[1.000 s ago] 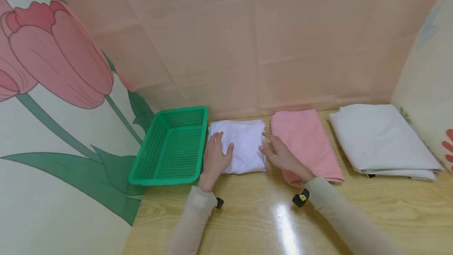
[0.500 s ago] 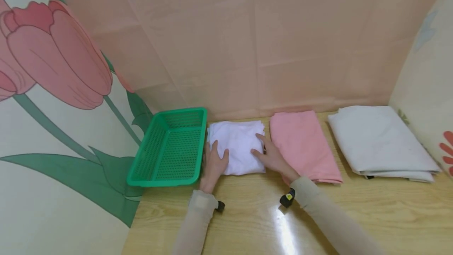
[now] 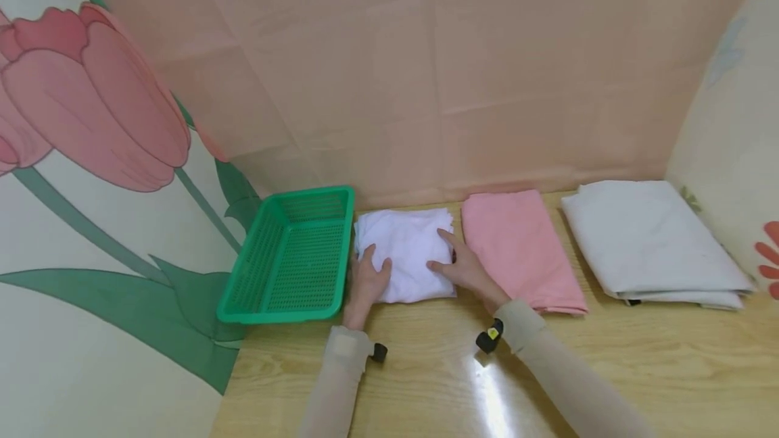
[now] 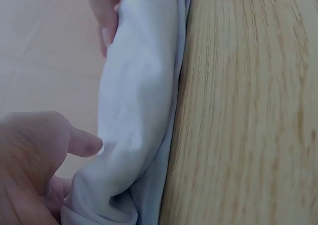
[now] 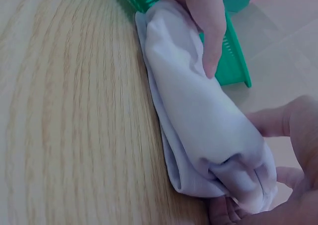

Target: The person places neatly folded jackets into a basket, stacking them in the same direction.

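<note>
A folded white cloth (image 3: 409,249) lies on the wooden table, with pale layered folds along its near edge. My left hand (image 3: 368,281) grips its left side, thumb on top and the other fingers down along the edge. From the right side my right hand (image 3: 467,269) holds the same cloth; in the right wrist view its thumb lies on top and curled fingers (image 5: 226,211) tuck under the end. The left hand's lower fingers are partly hidden by the cloth in the left wrist view.
A green plastic basket (image 3: 347,269) stands close beside my left hand. To the right lie a folded pink cloth (image 3: 517,242) and a larger folded whitish sheet (image 3: 657,242). A pinkish hanging sheet (image 3: 389,86) closes off the back of the wooden table (image 3: 426,370).
My right hand has moved left from beside the white cloth onto its right side. The left hand has shifted slightly nearer and taken its left edge. The cloth has barely moved.
</note>
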`<state>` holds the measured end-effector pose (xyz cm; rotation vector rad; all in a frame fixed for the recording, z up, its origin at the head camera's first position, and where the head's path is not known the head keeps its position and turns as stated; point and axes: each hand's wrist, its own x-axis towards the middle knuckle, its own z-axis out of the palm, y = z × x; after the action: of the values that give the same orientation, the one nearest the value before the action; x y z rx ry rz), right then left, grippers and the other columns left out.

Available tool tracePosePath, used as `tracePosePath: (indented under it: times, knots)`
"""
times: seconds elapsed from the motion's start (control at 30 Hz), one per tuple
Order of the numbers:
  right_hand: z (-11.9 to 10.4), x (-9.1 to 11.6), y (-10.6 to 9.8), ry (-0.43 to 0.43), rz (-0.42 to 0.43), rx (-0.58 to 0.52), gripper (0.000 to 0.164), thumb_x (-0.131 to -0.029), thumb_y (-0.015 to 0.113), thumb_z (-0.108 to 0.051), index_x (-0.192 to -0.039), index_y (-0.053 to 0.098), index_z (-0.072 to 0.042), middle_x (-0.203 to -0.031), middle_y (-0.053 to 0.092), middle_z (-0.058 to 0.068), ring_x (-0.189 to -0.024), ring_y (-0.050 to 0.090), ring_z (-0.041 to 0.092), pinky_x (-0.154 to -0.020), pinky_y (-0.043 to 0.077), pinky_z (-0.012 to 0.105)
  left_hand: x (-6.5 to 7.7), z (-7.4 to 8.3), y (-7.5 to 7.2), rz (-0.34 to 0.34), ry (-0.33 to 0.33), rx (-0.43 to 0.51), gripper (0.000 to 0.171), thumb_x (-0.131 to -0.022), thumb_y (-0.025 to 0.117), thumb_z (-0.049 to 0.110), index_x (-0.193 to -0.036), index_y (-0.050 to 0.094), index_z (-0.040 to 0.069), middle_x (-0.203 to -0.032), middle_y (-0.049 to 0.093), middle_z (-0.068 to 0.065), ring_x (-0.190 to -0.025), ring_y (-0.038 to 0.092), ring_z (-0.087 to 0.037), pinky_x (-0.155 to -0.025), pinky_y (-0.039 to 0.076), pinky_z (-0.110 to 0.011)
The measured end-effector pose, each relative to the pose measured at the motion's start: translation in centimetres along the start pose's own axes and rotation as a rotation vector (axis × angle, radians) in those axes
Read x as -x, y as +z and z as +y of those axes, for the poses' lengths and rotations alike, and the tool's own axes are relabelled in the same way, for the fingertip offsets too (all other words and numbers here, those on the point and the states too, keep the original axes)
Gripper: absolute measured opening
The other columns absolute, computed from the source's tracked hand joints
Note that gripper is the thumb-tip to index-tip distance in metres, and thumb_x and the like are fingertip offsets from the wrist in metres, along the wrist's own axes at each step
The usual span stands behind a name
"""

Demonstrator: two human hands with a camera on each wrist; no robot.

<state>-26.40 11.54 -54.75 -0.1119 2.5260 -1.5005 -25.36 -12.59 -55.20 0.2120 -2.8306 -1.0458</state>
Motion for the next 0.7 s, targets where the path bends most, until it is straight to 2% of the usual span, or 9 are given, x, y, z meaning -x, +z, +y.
tracePosePath:
  times: [0.1,0.23,0.3,0.43,0.53,0.7]
  knots:
    - [-0.1,0.1,-0.1,0.044,-0.031,-0.001,0.095,-0.096,0.078,-0.043,-0.171,0.022,-0.034,-0.179,0.018,0.014,-0.163,0.016,0.044,-0.128,0.019,0.067,0.0,-0.2,0.0,0.026,-0.009,0.036,0.058,-0.099,0.069,0.031,-0.15,0.058,0.006,-0.147,0.051,-0.038,-0.136,0.052,-0.051,-0.114,0.044,-0.06]
    - [0.0,0.0,-0.3,0.046,-0.065,-0.017,0.097,-0.096,0.078,-0.045,-0.171,0.018,-0.039,-0.18,0.014,0.012,-0.164,0.012,0.044,-0.127,0.015,0.07,-0.1,-0.5,0.2,0.043,0.008,0.084,0.055,-0.095,0.07,0.028,-0.145,0.061,0.007,-0.139,0.057,-0.036,-0.128,0.057,-0.051,-0.109,0.047,-0.06]
    - [0.1,0.1,-0.3,0.051,-0.076,-0.026,0.096,-0.096,0.078,-0.044,-0.171,0.018,-0.042,-0.18,0.013,0.011,-0.164,0.011,0.042,-0.128,0.014,0.07,-0.3,-0.9,0.6,0.03,0.041,0.095,0.053,-0.095,0.068,0.027,-0.144,0.061,0.007,-0.135,0.063,-0.034,-0.124,0.06,-0.049,-0.106,0.05,-0.058]
    - [0.3,0.2,-0.4,0.05,-0.097,-0.042,0.089,-0.098,0.075,-0.041,-0.169,0.022,-0.045,-0.18,0.013,0.011,-0.165,0.011,0.041,-0.128,0.014,0.07,-0.2,-0.4,0.2,-0.043,0.087,0.219,0.055,-0.095,0.068,0.022,-0.146,0.058,0.004,-0.139,0.065,-0.031,-0.127,0.061,-0.051,-0.109,0.049,-0.059]
    - [0.5,0.4,-0.7,0.053,-0.12,-0.102,0.084,-0.1,0.073,-0.038,-0.167,0.024,-0.051,-0.181,0.011,0.008,-0.165,0.008,0.04,-0.127,0.013,0.071,0.2,0.6,-0.8,-0.095,0.052,0.327,0.058,-0.094,0.071,0.018,-0.149,0.057,0.003,-0.149,0.058,-0.032,-0.139,0.053,-0.052,-0.118,0.041,-0.062]
    - [1.4,1.0,-1.4,0.086,-0.154,-0.256,0.08,-0.101,0.072,-0.029,-0.162,0.029,-0.058,-0.181,0.002,-0.002,-0.166,0.001,0.035,-0.128,0.009,0.07,0.1,0.6,-0.7,-0.163,-0.051,0.409,0.063,-0.092,0.077,0.019,-0.152,0.057,0.013,-0.161,0.049,-0.024,-0.149,0.044,-0.046,-0.124,0.034,-0.062]
